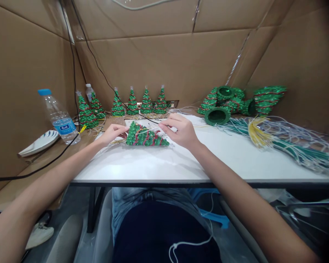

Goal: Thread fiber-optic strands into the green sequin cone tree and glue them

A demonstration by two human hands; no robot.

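Observation:
A small green tinsel Christmas tree [145,137] with red garland lies on its side on the white table, its tip to the right. My left hand [113,134] grips it by the wide base end, the fingers partly hidden behind the edge. Above the tip, my right hand [181,130] pinches a thin white wire [148,130] between thumb and fingers. The wire runs leftward across the upper side of the tree. Whether its other end is fixed to the tree I cannot tell.
Several upright trees [132,102] line the back edge. More trees [210,100], some showing hollow bases, are heaped at the back right. Wire bundles [285,148] cover the right side. A water bottle [61,120], a plate [41,142] and a black cable [55,160] are at left.

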